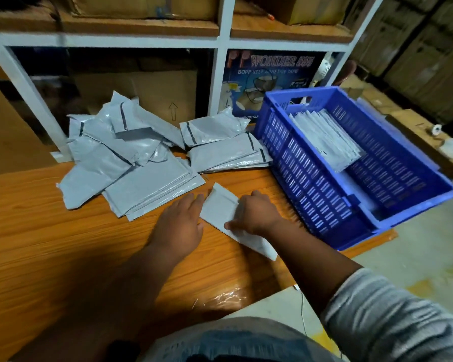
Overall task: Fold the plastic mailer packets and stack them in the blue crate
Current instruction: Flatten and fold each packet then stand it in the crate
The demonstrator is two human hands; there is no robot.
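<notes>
Wood-grain table [63, 231], glossy flat mailer [220, 207]

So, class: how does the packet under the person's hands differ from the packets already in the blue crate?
The packet under the hands lies singly, flat on the wooden table; the crate packets sit together as a stack inside the blue crate. Both hands, left hand and right hand, touch the first; nothing touches the stack. Both are pale grey plastic.

2 hands [179, 226], 1 blue crate [311, 189], 1 packet [220, 209] betw. them.
</notes>
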